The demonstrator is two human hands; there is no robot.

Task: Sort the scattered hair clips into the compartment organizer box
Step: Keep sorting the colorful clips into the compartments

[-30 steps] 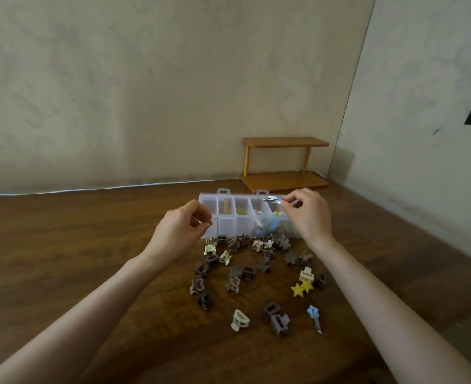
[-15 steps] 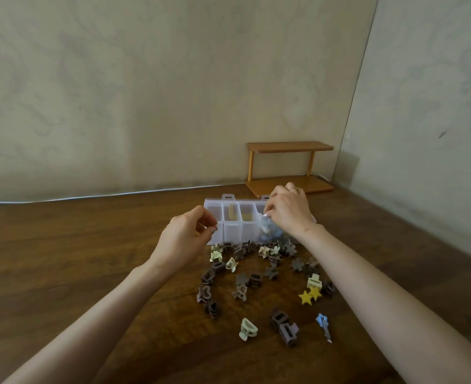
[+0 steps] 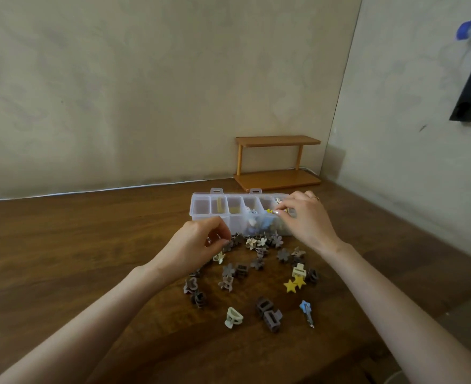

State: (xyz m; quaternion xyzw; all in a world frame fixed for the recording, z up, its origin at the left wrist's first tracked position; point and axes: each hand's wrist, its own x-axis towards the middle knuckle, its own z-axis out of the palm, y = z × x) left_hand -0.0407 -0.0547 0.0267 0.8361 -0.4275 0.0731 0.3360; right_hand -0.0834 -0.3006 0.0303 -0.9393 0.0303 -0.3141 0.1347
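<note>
Clear organizer box (image 3: 201, 215) sits on the wooden counter (image 3: 90, 245), lid open, with a few clips in its right compartments. Scattered hair clips (image 3: 256, 263) lie just in front of it, the yellow star clips (image 3: 293, 284) nearer. Left hand (image 3: 198, 243) has curled fingers at the pile's left edge. Right hand (image 3: 307, 221) has fingertips pinched over the box's right end. Cannot tell if either holds a clip.

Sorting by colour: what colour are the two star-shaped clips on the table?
Yellow; the two star-shaped hair clips show best in the head view.
</note>
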